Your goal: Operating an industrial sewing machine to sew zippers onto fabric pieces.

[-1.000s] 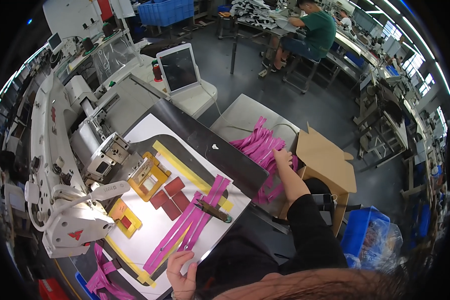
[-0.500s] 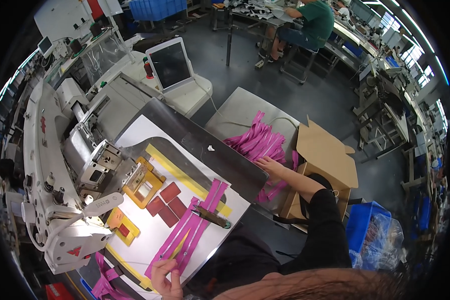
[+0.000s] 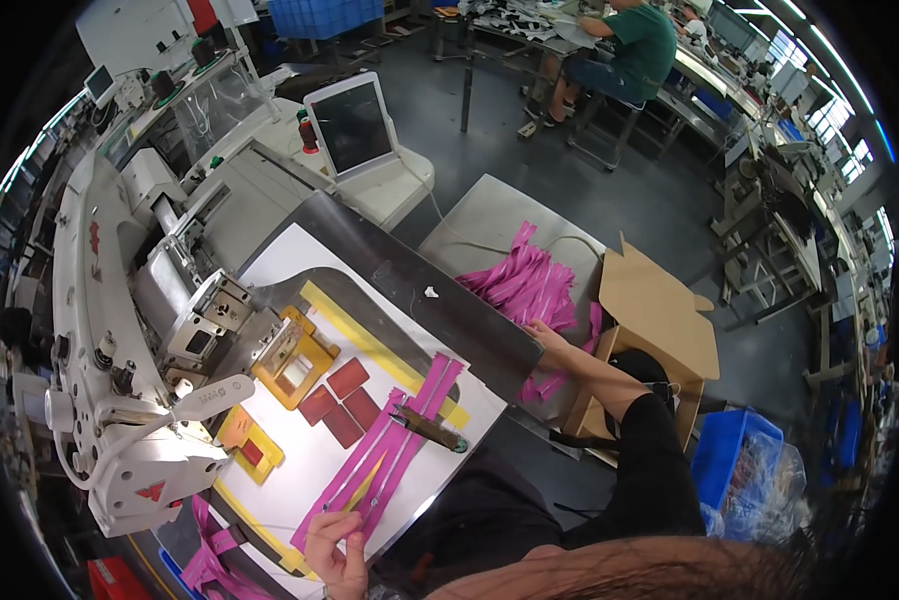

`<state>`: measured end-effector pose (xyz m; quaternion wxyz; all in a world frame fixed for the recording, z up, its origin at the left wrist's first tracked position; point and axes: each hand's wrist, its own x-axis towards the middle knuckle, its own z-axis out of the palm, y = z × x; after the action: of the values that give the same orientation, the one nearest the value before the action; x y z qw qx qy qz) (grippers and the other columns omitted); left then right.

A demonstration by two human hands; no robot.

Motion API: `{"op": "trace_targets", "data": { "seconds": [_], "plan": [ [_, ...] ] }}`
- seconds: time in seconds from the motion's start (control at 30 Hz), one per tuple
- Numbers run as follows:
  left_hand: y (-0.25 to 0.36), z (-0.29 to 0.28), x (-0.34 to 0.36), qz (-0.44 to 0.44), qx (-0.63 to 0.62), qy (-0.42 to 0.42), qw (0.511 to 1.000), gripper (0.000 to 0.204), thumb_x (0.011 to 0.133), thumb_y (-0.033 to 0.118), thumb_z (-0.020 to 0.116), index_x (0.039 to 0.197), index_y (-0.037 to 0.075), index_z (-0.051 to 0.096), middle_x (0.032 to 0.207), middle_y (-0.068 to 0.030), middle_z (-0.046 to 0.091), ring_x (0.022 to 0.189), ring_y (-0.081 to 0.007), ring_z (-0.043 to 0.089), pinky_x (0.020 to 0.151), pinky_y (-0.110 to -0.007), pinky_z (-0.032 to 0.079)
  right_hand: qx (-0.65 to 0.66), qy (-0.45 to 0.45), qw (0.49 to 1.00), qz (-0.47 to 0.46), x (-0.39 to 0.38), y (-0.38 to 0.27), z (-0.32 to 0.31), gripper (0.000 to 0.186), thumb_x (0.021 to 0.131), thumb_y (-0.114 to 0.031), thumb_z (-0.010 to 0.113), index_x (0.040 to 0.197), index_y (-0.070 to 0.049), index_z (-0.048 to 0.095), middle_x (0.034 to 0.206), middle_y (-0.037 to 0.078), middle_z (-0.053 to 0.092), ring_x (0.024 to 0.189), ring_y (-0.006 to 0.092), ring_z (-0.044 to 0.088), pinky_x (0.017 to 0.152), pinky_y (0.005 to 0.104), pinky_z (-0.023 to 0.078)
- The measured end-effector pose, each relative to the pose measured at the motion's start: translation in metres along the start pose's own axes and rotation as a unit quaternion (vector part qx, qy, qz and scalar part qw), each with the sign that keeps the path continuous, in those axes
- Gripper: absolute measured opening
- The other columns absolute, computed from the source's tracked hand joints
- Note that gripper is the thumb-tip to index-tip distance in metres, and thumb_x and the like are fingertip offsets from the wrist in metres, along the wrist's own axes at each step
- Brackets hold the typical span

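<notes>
Two long pink zippers lie side by side on a white sheet, with thread snips resting across them. My left hand is at their near ends, its fingers curled in; the fingers hide whatever is between them. To the right, my right hand reaches to the near edge of a heap of pink zippers on a metal side table. Its fingertips are partly hidden among the zippers and behind the black table edge, so their grip does not show. Loose zipper ends hang below that hand.
A white sewing machine stands at left, beside a yellow clamp frame and dark red patches. An open cardboard box and blue bin are at right. A screen stands behind; a seated person works far off.
My right hand has drawn slightly back toward me, to the near edge of the zipper heap. My left hand stays at the zipper ends. The whole view has shifted a little.
</notes>
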<state>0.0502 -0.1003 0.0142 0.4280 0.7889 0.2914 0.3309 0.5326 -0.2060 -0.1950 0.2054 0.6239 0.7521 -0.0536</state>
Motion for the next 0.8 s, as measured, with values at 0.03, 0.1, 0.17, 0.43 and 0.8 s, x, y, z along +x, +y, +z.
{"op": "trace_targets", "data": {
  "seconds": [0.03, 0.1, 0.17, 0.43, 0.8],
  "plan": [
    [0.001, 0.000, 0.001, 0.005, -0.004, -0.003, 1.000, 0.015, 0.091, 0.006, 0.055, 0.104, 0.000, 0.058, 0.095, -0.0141, 0.055, 0.079, -0.0198, 0.059, 0.071, -0.026, 0.047, -0.013, 0.038, 0.999, -0.010, -0.003, -0.001, -0.007, 0.038, 0.073, -0.026, 0.059, 0.107, -0.010, 0.064, 0.124, 0.007, 0.050, 0.119, 0.0240, 0.042, 0.102, 0.0409, 0.028],
    [0.004, 0.003, 0.002, 0.010, -0.003, 0.003, 1.000, 0.015, 0.091, 0.006, 0.055, 0.104, 0.000, 0.058, 0.095, -0.0142, 0.056, 0.078, -0.0198, 0.058, 0.071, -0.026, 0.047, -0.028, 0.074, 0.997, -0.020, -0.007, 0.001, -0.006, 0.035, 0.072, -0.026, 0.060, 0.103, -0.010, 0.065, 0.121, 0.007, 0.051, 0.116, 0.0242, 0.044, 0.100, 0.0400, 0.030],
    [0.010, 0.006, 0.004, 0.017, -0.007, 0.007, 1.000, 0.014, 0.091, 0.007, 0.056, 0.104, 0.000, 0.058, 0.094, -0.0143, 0.056, 0.078, -0.0198, 0.058, 0.071, -0.026, 0.047, 0.000, 0.096, 0.995, 0.000, -0.008, 0.006, 0.006, 0.040, 0.069, -0.026, 0.062, 0.106, -0.009, 0.064, 0.121, 0.007, 0.052, 0.115, 0.0238, 0.044, 0.099, 0.0377, 0.032],
    [0.002, 0.005, -0.005, 0.024, -0.014, 0.031, 0.999, 0.011, 0.090, 0.004, 0.057, 0.099, 0.000, 0.059, 0.088, -0.0134, 0.058, 0.077, -0.0202, 0.058, 0.072, -0.027, 0.047, 0.123, 0.086, 0.988, 0.042, 0.003, 0.003, 0.005, 0.048, 0.064, -0.017, 0.064, 0.111, -0.006, 0.060, 0.121, 0.009, 0.052, 0.115, 0.0248, 0.046, 0.099, 0.0369, 0.034],
    [0.006, 0.002, -0.002, 0.003, -0.030, 0.061, 0.998, 0.007, 0.086, -0.002, 0.059, 0.092, -0.001, 0.062, 0.084, -0.0130, 0.058, 0.076, -0.0202, 0.058, 0.071, -0.028, 0.047, 0.226, 0.150, 0.961, 0.057, 0.001, 0.022, -0.022, 0.046, 0.066, -0.008, 0.062, 0.111, -0.004, 0.057, 0.100, 0.012, 0.059, 0.102, 0.0299, 0.054, 0.090, 0.0384, 0.043]
  ]
}}
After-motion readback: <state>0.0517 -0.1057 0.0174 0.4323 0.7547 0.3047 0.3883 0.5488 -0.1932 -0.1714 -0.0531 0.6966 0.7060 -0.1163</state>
